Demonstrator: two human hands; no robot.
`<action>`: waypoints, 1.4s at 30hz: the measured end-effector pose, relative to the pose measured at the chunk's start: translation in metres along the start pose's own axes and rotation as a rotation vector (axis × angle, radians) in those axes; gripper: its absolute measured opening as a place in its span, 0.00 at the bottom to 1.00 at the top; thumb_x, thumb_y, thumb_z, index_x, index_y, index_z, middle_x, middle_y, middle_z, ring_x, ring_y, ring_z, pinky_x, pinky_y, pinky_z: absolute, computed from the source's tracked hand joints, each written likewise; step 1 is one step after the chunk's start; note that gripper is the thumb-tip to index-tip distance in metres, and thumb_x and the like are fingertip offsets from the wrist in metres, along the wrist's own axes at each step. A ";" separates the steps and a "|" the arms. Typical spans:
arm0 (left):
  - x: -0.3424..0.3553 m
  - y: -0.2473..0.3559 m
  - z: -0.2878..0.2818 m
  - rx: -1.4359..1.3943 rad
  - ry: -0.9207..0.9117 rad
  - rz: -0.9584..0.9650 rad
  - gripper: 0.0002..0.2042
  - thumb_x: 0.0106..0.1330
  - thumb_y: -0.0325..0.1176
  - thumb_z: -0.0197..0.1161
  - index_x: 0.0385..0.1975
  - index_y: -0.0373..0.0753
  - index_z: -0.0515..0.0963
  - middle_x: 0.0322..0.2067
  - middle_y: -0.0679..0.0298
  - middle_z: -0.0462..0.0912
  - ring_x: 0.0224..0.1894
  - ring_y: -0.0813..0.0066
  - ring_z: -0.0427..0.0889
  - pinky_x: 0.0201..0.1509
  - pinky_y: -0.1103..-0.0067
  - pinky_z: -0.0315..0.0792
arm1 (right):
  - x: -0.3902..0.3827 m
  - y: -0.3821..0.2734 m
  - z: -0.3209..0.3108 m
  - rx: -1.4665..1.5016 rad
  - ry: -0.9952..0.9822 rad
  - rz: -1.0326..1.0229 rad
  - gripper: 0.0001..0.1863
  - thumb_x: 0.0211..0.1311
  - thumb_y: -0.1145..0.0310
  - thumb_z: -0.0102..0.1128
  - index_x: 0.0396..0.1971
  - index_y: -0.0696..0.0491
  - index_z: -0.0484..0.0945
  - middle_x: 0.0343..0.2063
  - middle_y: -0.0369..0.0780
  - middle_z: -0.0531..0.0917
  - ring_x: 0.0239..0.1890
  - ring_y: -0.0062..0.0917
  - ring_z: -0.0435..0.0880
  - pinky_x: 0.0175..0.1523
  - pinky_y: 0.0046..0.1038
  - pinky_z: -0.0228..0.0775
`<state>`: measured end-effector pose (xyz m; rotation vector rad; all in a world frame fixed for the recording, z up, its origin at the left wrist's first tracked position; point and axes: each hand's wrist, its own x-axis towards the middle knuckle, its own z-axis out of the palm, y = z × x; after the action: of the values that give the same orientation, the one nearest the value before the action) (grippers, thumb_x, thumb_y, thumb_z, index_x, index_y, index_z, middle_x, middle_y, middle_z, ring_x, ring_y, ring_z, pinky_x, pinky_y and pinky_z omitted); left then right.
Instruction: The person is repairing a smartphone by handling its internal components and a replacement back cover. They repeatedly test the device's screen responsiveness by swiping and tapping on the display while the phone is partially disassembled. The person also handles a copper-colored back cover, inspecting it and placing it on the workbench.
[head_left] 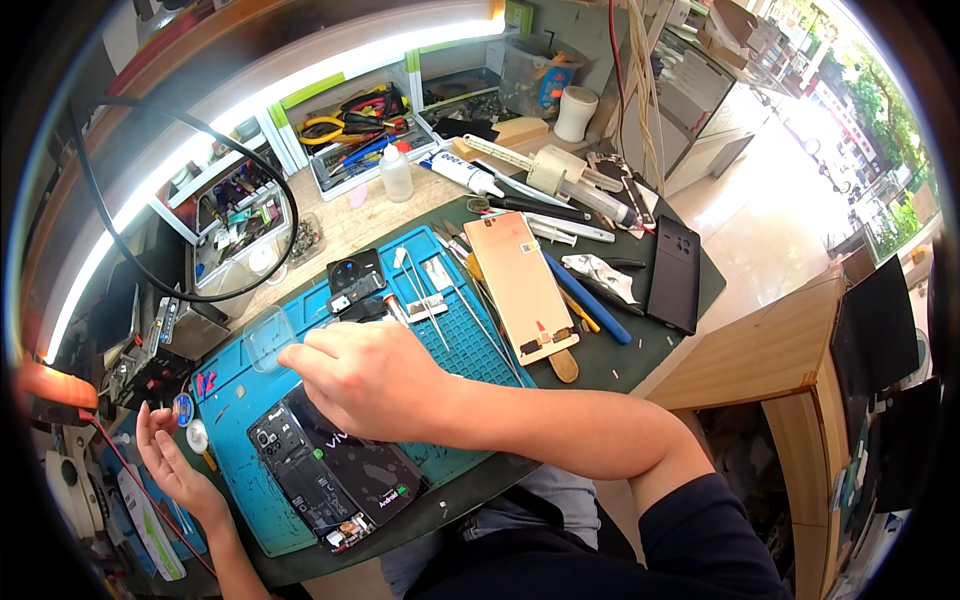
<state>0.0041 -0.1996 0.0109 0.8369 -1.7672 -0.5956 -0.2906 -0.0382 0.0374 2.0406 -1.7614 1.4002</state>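
My right hand (pixel 365 380) reaches across the blue repair mat (pixel 235 490), its fingers curled together at the rim of a small clear plastic box (pixel 268 338). The thumb side is partly hidden. Below that hand lies an opened smartphone (pixel 295 480), its battery and camera modules showing. A lit dark phone screen (pixel 375 470) lies right against it, partly covered by my hand. My left hand (pixel 178 465) is raised palm up by the mat's left edge, fingers apart and holding nothing. Close to it are a round white-and-blue tin (pixel 184 409) and a small white disc (pixel 197 436).
A copper-coloured phone panel (pixel 518 285), tweezers (pixel 425 300), a blue pen-shaped tool (pixel 590 300) and a black phone back (pixel 674 275) lie to the right. A white squeeze bottle (pixel 396 175) stands behind the mat. A black cable loop (pixel 180 200) hangs at the left.
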 end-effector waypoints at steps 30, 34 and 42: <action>0.000 0.000 0.000 0.011 -0.002 0.002 0.21 0.88 0.33 0.44 0.74 0.31 0.68 0.56 0.59 0.80 0.58 0.71 0.78 0.69 0.70 0.70 | 0.000 0.000 0.002 0.005 0.060 -0.023 0.08 0.55 0.73 0.67 0.33 0.54 0.77 0.27 0.40 0.81 0.32 0.35 0.86 0.35 0.35 0.78; 0.000 0.000 -0.001 0.013 -0.006 0.000 0.21 0.88 0.33 0.44 0.74 0.31 0.68 0.56 0.59 0.79 0.58 0.71 0.78 0.69 0.70 0.70 | 0.000 0.001 0.000 0.003 0.011 -0.008 0.11 0.59 0.75 0.67 0.43 0.56 0.83 0.29 0.39 0.84 0.34 0.34 0.88 0.36 0.35 0.80; 0.000 -0.001 0.000 0.018 -0.002 -0.003 0.21 0.88 0.34 0.44 0.74 0.31 0.68 0.56 0.59 0.79 0.58 0.70 0.78 0.69 0.70 0.70 | 0.000 0.001 -0.001 0.006 0.012 -0.007 0.11 0.59 0.75 0.67 0.43 0.56 0.83 0.29 0.39 0.84 0.34 0.35 0.88 0.36 0.35 0.80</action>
<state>0.0046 -0.2000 0.0107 0.8516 -1.7759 -0.5834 -0.2916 -0.0381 0.0374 2.0347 -1.7456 1.4154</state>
